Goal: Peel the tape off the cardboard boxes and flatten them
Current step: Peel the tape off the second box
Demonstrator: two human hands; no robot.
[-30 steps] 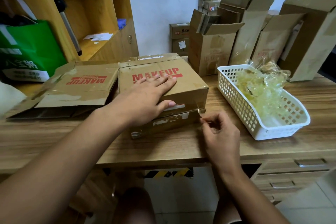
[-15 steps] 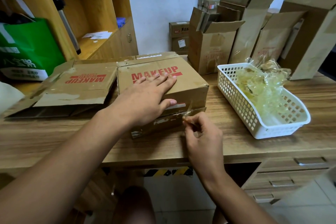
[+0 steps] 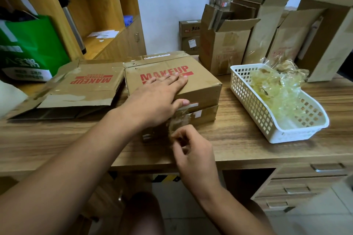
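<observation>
A brown cardboard box [image 3: 200, 87] printed MAKEUP in red lies on the wooden desk [image 3: 238, 139]. My left hand [image 3: 158, 99] presses flat on its top, thumb over the front edge. Just below, my right hand [image 3: 191, 147] pinches a strip of clear tape [image 3: 177, 118] that is lifted off the box's front face and stretches from the box down to my fingers. A second MAKEUP box [image 3: 84, 89] lies flattened to the left, touching the first.
A white plastic basket [image 3: 257, 108] filled with crumpled clear tape sits at the right. Several upright cardboard boxes [image 3: 225, 46] stand along the back wall. A green bag [image 3: 28, 47] and wooden shelves are at the left. Drawers sit under the desk at right.
My right hand has moved left along the box's front, pulling the clear tape strip off from the right corner toward the middle. My left hand has stayed pressed on the box.
</observation>
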